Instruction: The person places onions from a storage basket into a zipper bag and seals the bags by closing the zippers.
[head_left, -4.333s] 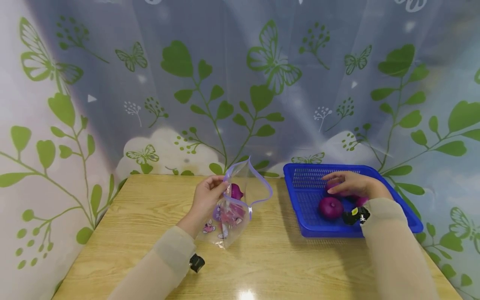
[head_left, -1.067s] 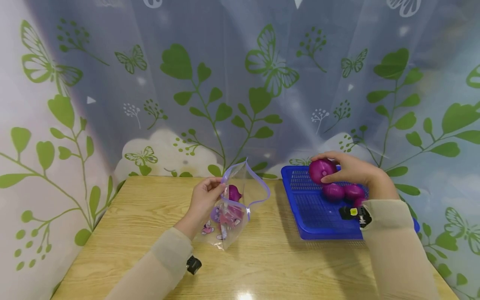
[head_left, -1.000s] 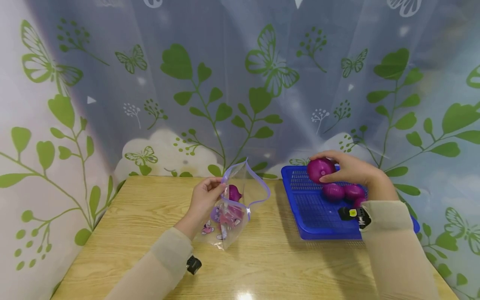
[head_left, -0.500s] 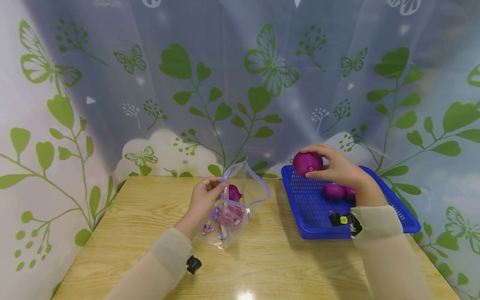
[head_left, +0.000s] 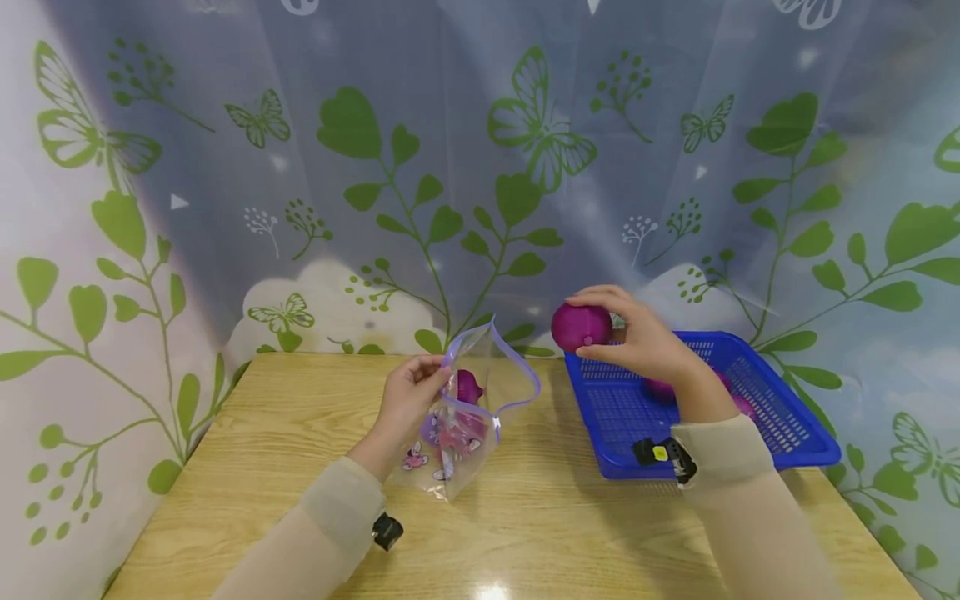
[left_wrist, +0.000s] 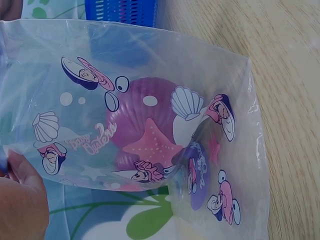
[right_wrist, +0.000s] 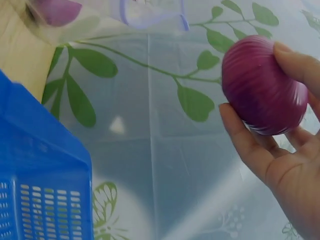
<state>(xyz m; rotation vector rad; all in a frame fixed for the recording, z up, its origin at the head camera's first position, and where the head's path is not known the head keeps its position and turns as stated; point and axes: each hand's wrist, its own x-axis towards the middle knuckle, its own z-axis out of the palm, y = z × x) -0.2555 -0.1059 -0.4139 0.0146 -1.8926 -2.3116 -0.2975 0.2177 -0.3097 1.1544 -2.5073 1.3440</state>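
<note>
My left hand [head_left: 411,398] pinches the rim of a clear zip bag [left_wrist: 150,55] with a purple zip edge and cartoon prints. The bag stands on the table with its mouth held wide, and a purple onion [head_left: 469,387] shows inside it. My right hand [head_left: 641,340] grips another purple onion [head_left: 581,327] between thumb and fingers, in the air over the basket's left rear corner. In the right wrist view the held onion [right_wrist: 262,85] is smooth and streaked. More onions [head_left: 660,389] lie in the blue basket [head_left: 622,462], partly hidden behind my right wrist.
The blue basket stands at the right of the wooden table [head_left: 525,533], a short way from the bag. A patterned curtain [head_left: 420,208] hangs right behind the table's back edge and along both sides.
My right hand reached into the basket, lifted an onion out and carried it leftward to the basket's left rear corner. My left hand and the bag stay almost still.
</note>
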